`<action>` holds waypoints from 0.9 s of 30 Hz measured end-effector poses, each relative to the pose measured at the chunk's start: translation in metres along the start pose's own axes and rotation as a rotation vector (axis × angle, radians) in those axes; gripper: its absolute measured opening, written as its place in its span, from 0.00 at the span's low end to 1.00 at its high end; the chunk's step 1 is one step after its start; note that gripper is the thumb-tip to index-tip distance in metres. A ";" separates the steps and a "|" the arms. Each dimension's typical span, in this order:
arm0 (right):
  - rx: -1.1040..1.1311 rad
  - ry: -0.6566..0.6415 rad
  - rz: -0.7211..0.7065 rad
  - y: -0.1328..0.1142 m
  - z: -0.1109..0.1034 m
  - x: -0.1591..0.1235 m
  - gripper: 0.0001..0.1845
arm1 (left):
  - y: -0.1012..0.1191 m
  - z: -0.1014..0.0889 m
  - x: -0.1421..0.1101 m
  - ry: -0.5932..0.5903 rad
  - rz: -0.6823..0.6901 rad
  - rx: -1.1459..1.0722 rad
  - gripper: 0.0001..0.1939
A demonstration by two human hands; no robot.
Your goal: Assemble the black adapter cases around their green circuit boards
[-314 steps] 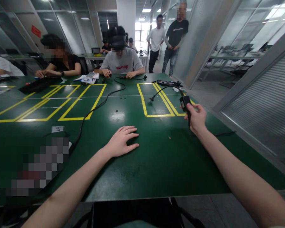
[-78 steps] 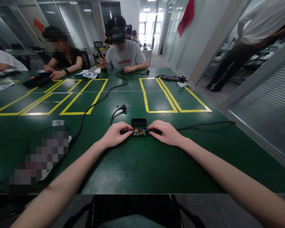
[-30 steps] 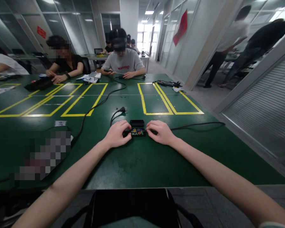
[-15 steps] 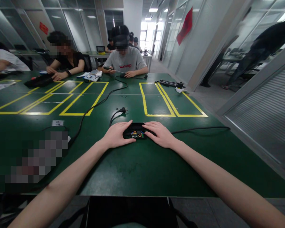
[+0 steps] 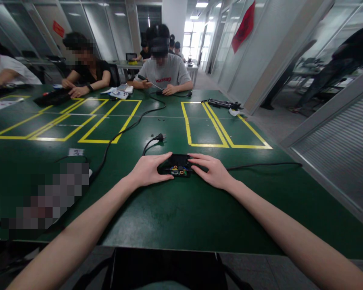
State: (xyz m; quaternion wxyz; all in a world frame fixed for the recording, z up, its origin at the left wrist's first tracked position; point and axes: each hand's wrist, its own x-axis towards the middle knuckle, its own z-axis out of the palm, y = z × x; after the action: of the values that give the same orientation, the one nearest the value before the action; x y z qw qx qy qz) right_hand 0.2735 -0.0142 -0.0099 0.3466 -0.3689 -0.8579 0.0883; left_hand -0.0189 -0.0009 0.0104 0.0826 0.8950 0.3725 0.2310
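the left hand (image 5: 147, 169) is curving around the left side of a small open box (image 5: 187, 175), its thumb and forefinger standing wide apart: the forefinger is reaching the left end of a black cover (image 5: 179, 159), and the thumb is lying by the near left corner of the box. the right hand (image 5: 213, 171) is leaning in from the other side, its fingers parted by a narrower gap, the upper ones touching the right end of the cover and the thumb sitting near the box's right end. how firmly either one is pressing is hard to tell, as the parts are small and dark.

the box is resting on the green table (image 5: 175, 217) between the hands, showing a circuit board (image 5: 178, 170) with orange rings; the cover is standing tilted just behind it. a black plug (image 5: 160, 137) is lying beyond the left hand, and a thin cord (image 5: 266, 164) is running off rightward from the right hand. over to the left, a long cable (image 5: 109, 147) is winding across the table, passing a paper label (image 5: 76, 152) and a blurred-out object (image 5: 60, 189). yellow tape (image 5: 207, 145) is marking out boxes farther back, where a seated person (image 5: 161, 68) is holding a thin tool (image 5: 155, 85).
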 end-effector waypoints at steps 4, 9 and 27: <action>-0.011 -0.031 0.010 0.002 0.001 0.000 0.17 | 0.000 0.001 0.002 -0.039 -0.041 -0.010 0.41; -0.020 -0.043 0.007 0.002 -0.001 0.000 0.16 | 0.001 0.001 0.002 -0.036 -0.034 -0.014 0.40; 0.045 -0.068 -0.070 -0.007 -0.004 0.003 0.15 | 0.002 0.004 0.000 0.084 0.085 -0.161 0.29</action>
State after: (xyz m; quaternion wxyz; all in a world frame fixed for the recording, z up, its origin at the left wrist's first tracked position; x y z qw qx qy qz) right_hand 0.2704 -0.0178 -0.0028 0.3284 -0.3276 -0.8794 0.1076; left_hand -0.0162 -0.0023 0.0079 0.1287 0.8901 0.3174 0.3007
